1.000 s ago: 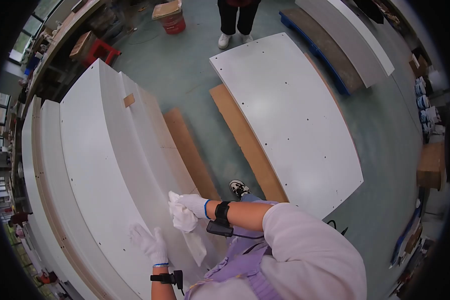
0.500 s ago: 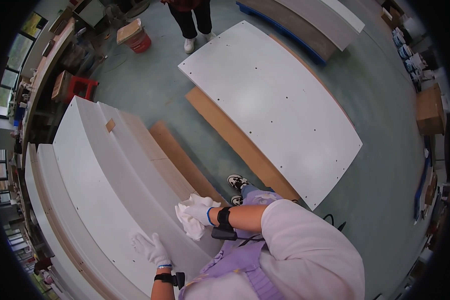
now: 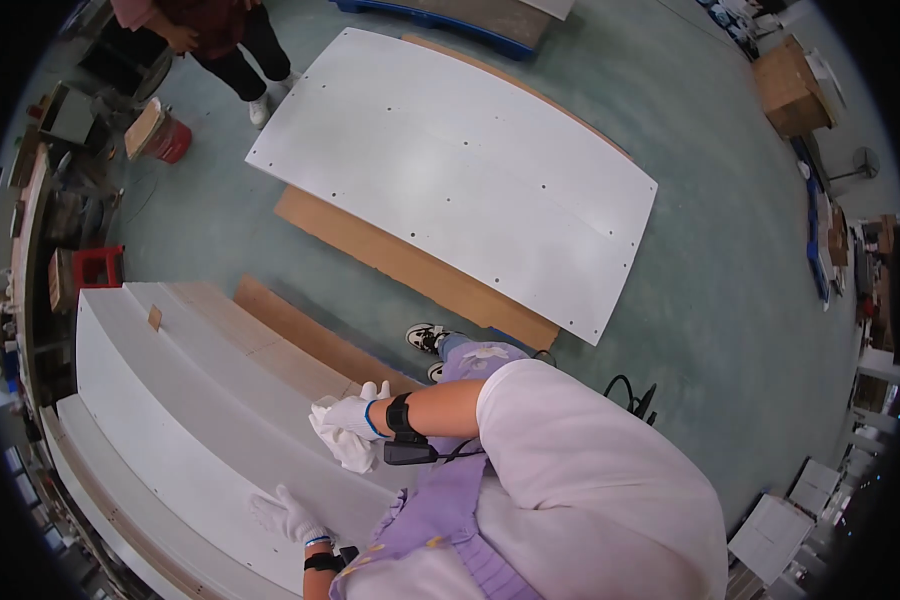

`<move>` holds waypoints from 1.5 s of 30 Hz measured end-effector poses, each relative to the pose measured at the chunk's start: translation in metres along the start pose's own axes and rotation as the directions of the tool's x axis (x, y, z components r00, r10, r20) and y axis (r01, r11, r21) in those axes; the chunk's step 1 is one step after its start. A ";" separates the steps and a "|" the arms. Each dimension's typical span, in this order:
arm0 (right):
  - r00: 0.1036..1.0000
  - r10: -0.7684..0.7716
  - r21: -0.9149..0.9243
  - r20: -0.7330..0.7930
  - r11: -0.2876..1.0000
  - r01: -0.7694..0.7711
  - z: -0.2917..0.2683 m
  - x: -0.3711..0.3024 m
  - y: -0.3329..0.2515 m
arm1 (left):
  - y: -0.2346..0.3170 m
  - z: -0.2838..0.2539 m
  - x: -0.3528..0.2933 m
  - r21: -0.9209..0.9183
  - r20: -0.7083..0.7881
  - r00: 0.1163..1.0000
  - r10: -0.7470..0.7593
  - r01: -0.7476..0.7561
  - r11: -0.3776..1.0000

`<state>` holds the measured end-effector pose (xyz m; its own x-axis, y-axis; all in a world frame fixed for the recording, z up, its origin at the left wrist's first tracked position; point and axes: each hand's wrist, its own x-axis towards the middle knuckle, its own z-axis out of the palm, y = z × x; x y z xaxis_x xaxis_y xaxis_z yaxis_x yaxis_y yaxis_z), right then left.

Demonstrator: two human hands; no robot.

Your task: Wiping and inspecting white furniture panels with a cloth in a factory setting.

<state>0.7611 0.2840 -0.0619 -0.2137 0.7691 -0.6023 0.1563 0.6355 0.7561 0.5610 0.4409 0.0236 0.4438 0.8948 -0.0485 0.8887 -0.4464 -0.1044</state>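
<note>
Beside me on the left lies a stack of white curved panels [image 3: 160, 430], stepped at the near side. My left hand [image 3: 288, 516], in a white knit glove, lies on the upper panel with its fingers spread. A white cloth [image 3: 348, 450] is bunched in my gloved right hand [image 3: 355, 414], at the stack's lower, pale edge strips. Some of the right fingers stick out past the cloth; the rest are hidden by it. A small brown tab [image 3: 155, 318] stands on the far part of the stack.
A large white panel with small holes [image 3: 510, 190] lies across the floor gap on brown board [image 3: 410, 258]. At its far left corner stands a person [image 3: 238, 50]. Near them are a red bucket [image 3: 173, 142] and a red stool [image 3: 100, 266]. A cardboard box [image 3: 792, 90] sits far right.
My view has turned to the right, so the panels shift left and tilt in the picture. Both hands stay at the stack, and the right still holds the cloth.
</note>
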 end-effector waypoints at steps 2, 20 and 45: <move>0.911 0.325 0.246 0.252 0.889 -0.385 -0.013 0.034 -0.026 | 0.001 -0.004 0.002 0.015 0.010 1.000 -0.013 0.013 1.000; 0.504 0.741 0.568 0.444 0.203 -0.798 -0.011 0.094 -0.083 | -0.032 0.015 0.015 0.036 -0.040 0.999 -0.007 0.008 0.999; 0.911 0.306 0.778 0.276 0.486 -0.399 -0.002 0.088 -0.068 | -0.021 0.007 0.008 0.023 -0.012 1.000 -0.003 0.004 1.000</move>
<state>0.7295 0.3081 -0.1656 0.1188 0.9140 -0.3879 0.9112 0.0547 0.4082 0.5453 0.4570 0.0182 0.4422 0.8962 -0.0361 0.8875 -0.4430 -0.1272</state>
